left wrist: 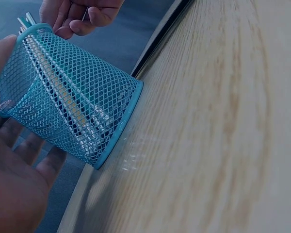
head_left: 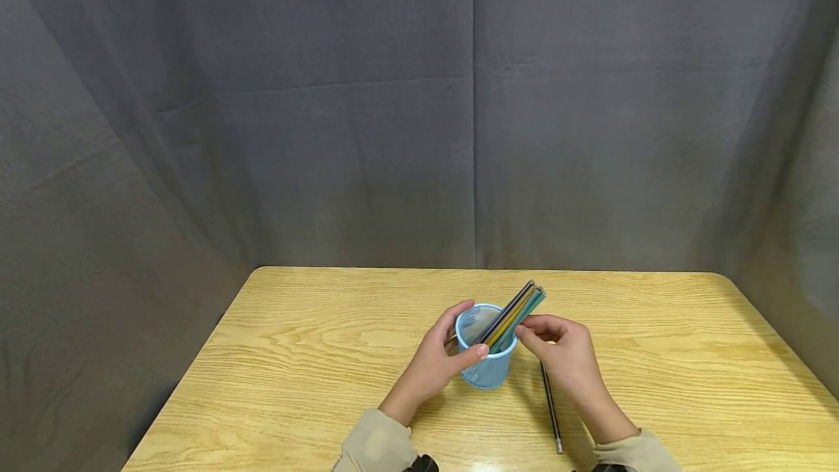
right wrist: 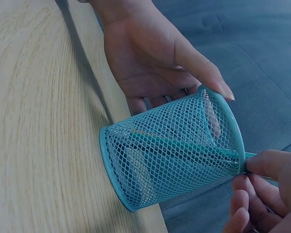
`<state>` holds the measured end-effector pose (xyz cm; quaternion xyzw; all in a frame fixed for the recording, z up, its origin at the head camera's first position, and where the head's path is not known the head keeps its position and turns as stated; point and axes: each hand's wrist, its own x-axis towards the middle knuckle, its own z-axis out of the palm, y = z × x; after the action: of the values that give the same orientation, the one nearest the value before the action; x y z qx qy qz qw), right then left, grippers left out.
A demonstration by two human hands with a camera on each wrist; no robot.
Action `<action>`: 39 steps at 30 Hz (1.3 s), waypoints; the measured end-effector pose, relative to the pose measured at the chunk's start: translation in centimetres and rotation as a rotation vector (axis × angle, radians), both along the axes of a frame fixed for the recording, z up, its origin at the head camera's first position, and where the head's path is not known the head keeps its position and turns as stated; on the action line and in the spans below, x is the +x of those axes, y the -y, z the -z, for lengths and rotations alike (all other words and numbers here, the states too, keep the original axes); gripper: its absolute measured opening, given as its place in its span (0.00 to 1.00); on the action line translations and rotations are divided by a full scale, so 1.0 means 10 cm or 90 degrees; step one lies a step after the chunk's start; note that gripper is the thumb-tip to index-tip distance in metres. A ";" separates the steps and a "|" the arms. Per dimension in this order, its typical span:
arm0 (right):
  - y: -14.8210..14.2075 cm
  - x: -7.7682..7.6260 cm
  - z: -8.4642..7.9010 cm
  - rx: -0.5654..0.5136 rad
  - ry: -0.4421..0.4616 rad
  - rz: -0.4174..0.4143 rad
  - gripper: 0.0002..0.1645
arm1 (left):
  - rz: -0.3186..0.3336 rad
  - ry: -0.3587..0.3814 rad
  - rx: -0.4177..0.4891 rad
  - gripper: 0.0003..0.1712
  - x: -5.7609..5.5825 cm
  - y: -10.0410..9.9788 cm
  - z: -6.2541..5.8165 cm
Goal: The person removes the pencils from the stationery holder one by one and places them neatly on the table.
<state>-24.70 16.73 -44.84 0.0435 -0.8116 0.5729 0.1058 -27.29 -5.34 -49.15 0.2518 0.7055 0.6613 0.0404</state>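
In the head view, we observe a small glare patch and soft shadows on the table; we note dimmer, blue-tinted wrist views.

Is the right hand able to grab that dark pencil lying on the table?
Probably yes. The dark pencil lies close by the right hand, and nothing seems to rest on it. But that hand is busy at the mesh cup's rim, so it would likely have to leave that first.

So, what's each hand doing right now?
Left hand: holding the mesh cup.
Right hand: at the cup's rim; whether it's gripping can't be told.
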 end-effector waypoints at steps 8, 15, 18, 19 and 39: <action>0.00 0.00 0.00 0.004 0.009 0.006 0.11 | -0.003 0.006 -0.005 0.38 0.01 0.00 -0.01; 0.01 0.01 -0.01 0.000 0.014 0.010 0.10 | 0.002 0.004 0.001 0.38 0.01 0.00 -0.01; 0.01 0.01 -0.01 0.000 0.010 0.010 0.10 | 0.003 0.003 0.003 0.38 0.01 0.00 -0.01; 0.01 0.01 -0.01 -0.001 0.009 0.010 0.09 | 0.003 0.004 0.003 0.38 0.02 0.00 -0.01; 0.00 0.04 -0.07 -0.020 -0.012 0.026 0.10 | 0.000 0.003 0.005 0.38 0.00 0.00 0.01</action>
<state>-24.30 16.72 -44.14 0.0309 -0.8020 0.5830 0.1260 -27.31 -5.38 -49.20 0.2503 0.7030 0.6644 0.0408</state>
